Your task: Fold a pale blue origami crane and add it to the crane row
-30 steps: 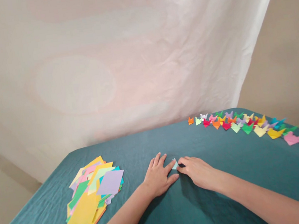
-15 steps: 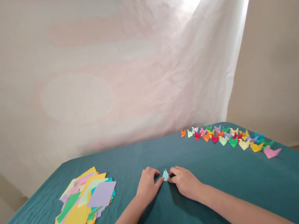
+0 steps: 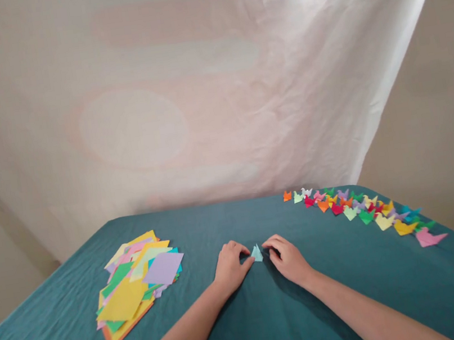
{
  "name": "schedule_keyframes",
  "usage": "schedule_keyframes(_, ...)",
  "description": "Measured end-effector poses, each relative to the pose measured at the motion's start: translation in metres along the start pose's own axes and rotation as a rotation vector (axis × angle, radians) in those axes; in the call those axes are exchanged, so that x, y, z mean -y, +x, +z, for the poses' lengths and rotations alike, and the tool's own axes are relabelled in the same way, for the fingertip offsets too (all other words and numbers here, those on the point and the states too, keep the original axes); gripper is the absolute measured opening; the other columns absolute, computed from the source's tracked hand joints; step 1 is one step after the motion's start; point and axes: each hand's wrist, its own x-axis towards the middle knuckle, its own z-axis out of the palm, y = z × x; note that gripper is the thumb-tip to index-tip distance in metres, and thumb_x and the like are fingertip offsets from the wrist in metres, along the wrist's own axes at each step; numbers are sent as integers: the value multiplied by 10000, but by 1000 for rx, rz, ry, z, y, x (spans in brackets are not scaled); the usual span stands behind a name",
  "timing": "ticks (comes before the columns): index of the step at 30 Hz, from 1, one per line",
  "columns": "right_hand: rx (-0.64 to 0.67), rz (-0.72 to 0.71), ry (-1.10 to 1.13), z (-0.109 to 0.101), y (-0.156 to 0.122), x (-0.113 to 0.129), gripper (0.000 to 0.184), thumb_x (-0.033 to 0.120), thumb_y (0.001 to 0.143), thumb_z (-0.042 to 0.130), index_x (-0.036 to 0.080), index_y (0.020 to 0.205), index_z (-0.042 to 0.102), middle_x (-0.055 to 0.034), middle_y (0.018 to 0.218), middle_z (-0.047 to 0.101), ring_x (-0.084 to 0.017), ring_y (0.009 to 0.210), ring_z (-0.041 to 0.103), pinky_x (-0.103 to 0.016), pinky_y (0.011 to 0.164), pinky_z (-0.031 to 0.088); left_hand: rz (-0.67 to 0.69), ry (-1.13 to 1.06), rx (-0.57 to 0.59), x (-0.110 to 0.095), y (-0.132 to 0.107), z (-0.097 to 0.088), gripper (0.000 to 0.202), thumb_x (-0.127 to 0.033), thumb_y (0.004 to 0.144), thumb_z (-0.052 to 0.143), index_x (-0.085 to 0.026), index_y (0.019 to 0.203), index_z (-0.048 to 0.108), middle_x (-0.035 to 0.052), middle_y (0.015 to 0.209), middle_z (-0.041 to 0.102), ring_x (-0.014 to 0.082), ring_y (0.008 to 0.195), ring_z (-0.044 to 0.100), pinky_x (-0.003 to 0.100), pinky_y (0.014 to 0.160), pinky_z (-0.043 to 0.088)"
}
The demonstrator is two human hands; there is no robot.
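A small pale-blue folded paper piece (image 3: 257,253) stands on the teal tablecloth (image 3: 275,322) between my two hands. My left hand (image 3: 231,266) rests on the cloth with fingers curled, its thumb and fingertips pinching the left side of the piece. My right hand (image 3: 286,256) sits just right of the paper, fingers bent down and touching or nearly touching its right edge; I cannot make out a firm hold.
A loose pile of coloured square paper sheets (image 3: 135,283) lies at the left of the table. A row of several small folded paper figures (image 3: 360,208) runs along the far right. A white sheet (image 3: 182,97) hangs behind the table.
My left hand went from lying flat with spread fingers to curled, pinching the paper piece. My right hand stays beside it. The view shifted slightly.
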Motion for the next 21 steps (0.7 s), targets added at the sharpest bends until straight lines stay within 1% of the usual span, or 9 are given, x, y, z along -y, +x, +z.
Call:
schedule_keyframes(2, -8, 14, 0, 1, 1, -2, 242, 114, 828, 434, 167, 981, 614, -65, 967, 593, -174, 909, 560, -312, 837, 431, -4, 7, 6, 0, -1, 0, 178, -341, 785, 602, -189, 877, 611, 36, 913, 581, 193, 890, 531, 331, 800, 410)
schedule_keyframes(4, 15, 8, 1, 3, 2, -4, 193, 180, 847, 460, 171, 951, 623, -68, 957, 590, -183, 912, 556, -328, 840, 425, 3, 11, 12, 0, -2, 0, 201, -357, 783, 607, -193, 900, 604, 34, 923, 574, 194, 900, 525, 327, 802, 408)
schedule_keyframes(7, 47, -17, 7, 5, 1, -5, 172, 255, 861, 481, 183, 887, 635, -65, 943, 589, -191, 913, 549, -348, 845, 413, 16, 18, 22, -1, -4, 0, 226, -373, 787, 604, -196, 927, 597, 36, 942, 567, 195, 914, 520, 326, 808, 406)
schedule_keyframes(9, 52, -34, 13, 5, 1, -5, 164, 285, 854, 505, 187, 881, 634, -61, 947, 587, -191, 916, 543, -355, 849, 405, 26, 13, 30, -2, -4, -1, 218, -369, 795, 593, -197, 928, 599, 38, 944, 567, 195, 919, 520, 324, 810, 406)
schedule_keyframes(12, 53, -54, 27, 6, 0, -5, 149, 308, 832, 547, 190, 879, 625, -55, 954, 585, -191, 918, 538, -358, 850, 399, 36, -21, 35, -2, -4, -2, 190, -351, 791, 596, -192, 895, 606, 39, 929, 571, 193, 915, 522, 320, 809, 403)
schedule_keyframes(16, 60, -80, 77, 6, 0, -5, 113, 300, 809, 581, 193, 832, 607, -47, 930, 585, -192, 903, 538, -352, 833, 406, 61, -120, 23, -1, -3, -1, 146, -309, 763, 629, -185, 839, 610, 39, 917, 576, 191, 908, 521, 319, 813, 399)
schedule_keyframes(19, 63, -103, 139, 7, 1, -6, 90, 275, 812, 576, 193, 775, 583, -48, 899, 584, -186, 871, 543, -334, 802, 421, 86, -184, 26, 1, -2, 1, 86, -251, 747, 646, -186, 788, 607, 29, 906, 578, 183, 897, 519, 308, 816, 398)
schedule_keyframes(21, 69, -120, 176, 7, 1, -5, 97, 259, 823, 562, 195, 752, 569, -46, 883, 582, -181, 852, 544, -324, 784, 427, 89, -201, 22, 1, -1, 1, 87, -227, 734, 655, -186, 787, 599, 23, 899, 576, 180, 891, 515, 300, 813, 399)
